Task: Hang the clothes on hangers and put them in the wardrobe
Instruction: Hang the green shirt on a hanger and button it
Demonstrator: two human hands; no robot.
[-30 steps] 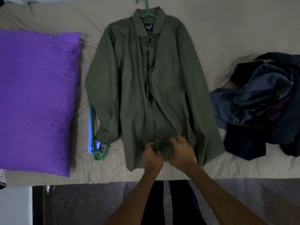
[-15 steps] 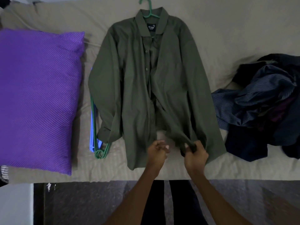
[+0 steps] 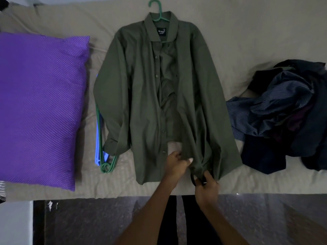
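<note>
Gripping the shirt (image 3: 141,96) hem, the right hand (image 3: 206,189) has pulled lower, while the left hand (image 3: 174,164) still pinches the placket.

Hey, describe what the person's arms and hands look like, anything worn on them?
Both forearms are bare as far as the view shows: no sleeves reach into the picture. The left hand and right hand wear no gloves, and no watch or bracelet shows at either wrist. A pale nail shows on one of the left hand's fingers. The dim light hides finer detail such as rings.

Green hanger (image 3: 158,13) body under shirt (image 3: 141,96); spare hangers (image 3: 104,156) half-covered.
</note>
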